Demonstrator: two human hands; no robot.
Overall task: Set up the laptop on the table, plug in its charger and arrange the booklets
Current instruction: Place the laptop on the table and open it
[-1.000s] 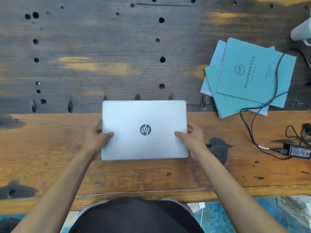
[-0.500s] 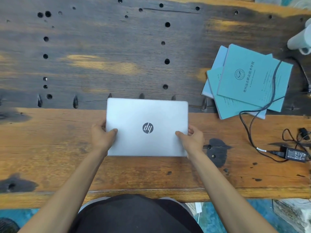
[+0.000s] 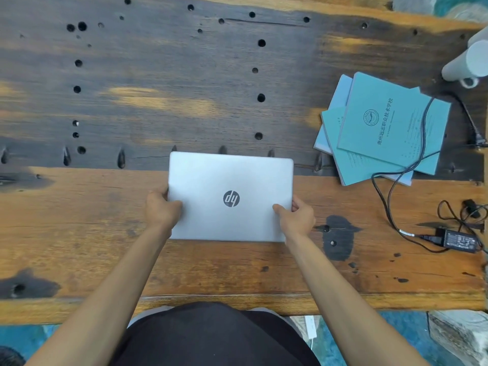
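Observation:
A closed silver laptop (image 3: 229, 178) lies flat on the wooden table (image 3: 79, 233), its logo facing me upside down. My left hand (image 3: 161, 210) grips its left edge and my right hand (image 3: 297, 217) grips its right edge, thumbs on the lid. To the right, several teal booklets (image 3: 390, 128) lie in a loose fanned pile. A black charger cable (image 3: 412, 165) runs across the pile down to the black power brick (image 3: 460, 240) near the table's right edge.
A white cylinder (image 3: 467, 59) stands at the far right. The cable's plug (image 3: 476, 140) lies beside the booklets, and more coiled cable (image 3: 462, 212) sits above the brick. The dark back half of the table has many drilled holes.
The laptop, held in both hands, has slid a little away from me toward the table's middle. My view has tilted slightly, so everything sits lower in frame.

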